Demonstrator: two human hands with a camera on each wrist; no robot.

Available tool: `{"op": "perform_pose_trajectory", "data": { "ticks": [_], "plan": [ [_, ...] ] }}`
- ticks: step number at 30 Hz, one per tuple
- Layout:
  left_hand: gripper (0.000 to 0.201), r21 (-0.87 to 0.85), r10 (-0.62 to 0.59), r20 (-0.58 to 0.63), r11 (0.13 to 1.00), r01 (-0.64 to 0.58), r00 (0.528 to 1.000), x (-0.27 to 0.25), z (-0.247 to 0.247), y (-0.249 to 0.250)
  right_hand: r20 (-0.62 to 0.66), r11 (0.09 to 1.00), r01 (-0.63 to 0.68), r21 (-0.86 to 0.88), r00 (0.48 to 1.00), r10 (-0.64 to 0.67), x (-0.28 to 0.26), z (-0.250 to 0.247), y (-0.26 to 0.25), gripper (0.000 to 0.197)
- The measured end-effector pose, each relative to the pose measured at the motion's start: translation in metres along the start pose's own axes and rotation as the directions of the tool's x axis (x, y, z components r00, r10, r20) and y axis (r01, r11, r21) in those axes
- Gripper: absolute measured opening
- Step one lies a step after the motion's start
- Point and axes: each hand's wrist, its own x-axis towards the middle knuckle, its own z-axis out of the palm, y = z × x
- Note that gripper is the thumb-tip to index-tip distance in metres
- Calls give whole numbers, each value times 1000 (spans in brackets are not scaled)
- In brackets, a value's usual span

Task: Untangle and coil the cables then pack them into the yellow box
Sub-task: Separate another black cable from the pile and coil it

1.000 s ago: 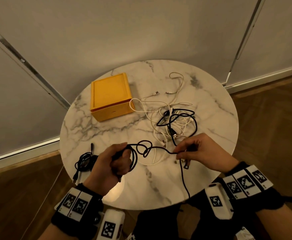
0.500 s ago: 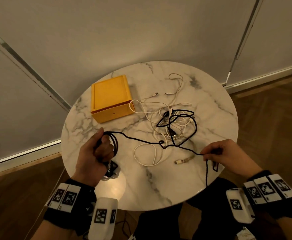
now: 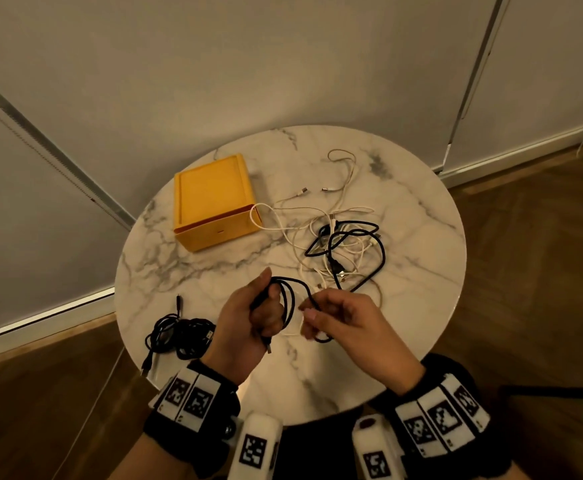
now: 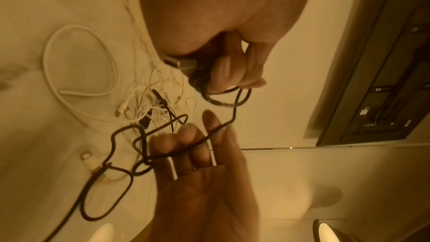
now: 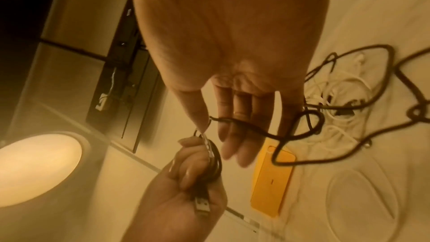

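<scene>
My left hand [image 3: 258, 320] grips a small coil of black cable [image 3: 291, 292] above the front of the marble table [image 3: 421, 271]; its USB plug [image 5: 202, 205] sticks out below the fist. My right hand [image 3: 338, 320] is close beside it. The same cable runs between that hand's thumb and fingers [image 5: 239, 117], and a slack loop hangs under the hand. The rest of the black cable [image 3: 352, 237] trails back into a tangle of white cables [image 3: 338, 216]. The yellow box [image 3: 213, 199] sits shut at the back left.
A second black cable [image 3: 179, 336] lies bundled at the table's front left edge, with one end hanging over the side. White cable ends [image 3: 328, 188] reach toward the back of the table. A wall stands behind, and wooden floor lies around the table.
Half a second ago the hands were apart with the black cable stretched between them. The right hand has come in to the left, bringing a length of cable to the coil.
</scene>
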Motion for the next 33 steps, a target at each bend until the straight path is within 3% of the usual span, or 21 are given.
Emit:
{"op": "perform_pose_trajectory", "data": {
  "ticks": [2,4,8,12,16,20,25,27,30,33],
  "plan": [
    [36,-55,9,9,998,-9,1000,-1,1,2,-33,993,-5,117,999,9,1,3,2,13],
    [36,-106,7,28,994,-4,1000,-4,3,3,-99,994,-1,110,995,12,1,2,6,17],
    [35,-221,28,123,975,-1,992,-6,7,2,-148,999,-14,-31,989,9,0,11,14,20],
    [33,-233,98,153,971,-60,983,-3,10,-3,-107,978,-8,-210,994,-15,-7,26,18,16],
    [31,-153,248,135,962,-227,959,6,9,-4,4,948,27,-318,1000,-27,-17,38,19,7],
    [23,91,356,139,925,-370,924,9,6,-15,52,912,38,-408,998,-18,-19,39,13,12],
    [21,315,489,142,802,-508,861,7,10,-22,10,948,-71,-311,997,78,-19,39,7,11],
    [19,399,543,154,730,-554,826,7,12,-24,-4,963,-71,-261,997,72,-19,40,4,24],
    [17,556,576,249,573,-602,779,6,10,-24,2,965,-44,-260,999,46,-19,36,0,38],
    [17,661,586,357,392,-640,727,7,3,-21,-14,949,-75,-305,997,75,-18,27,-1,23]
  ]
}}
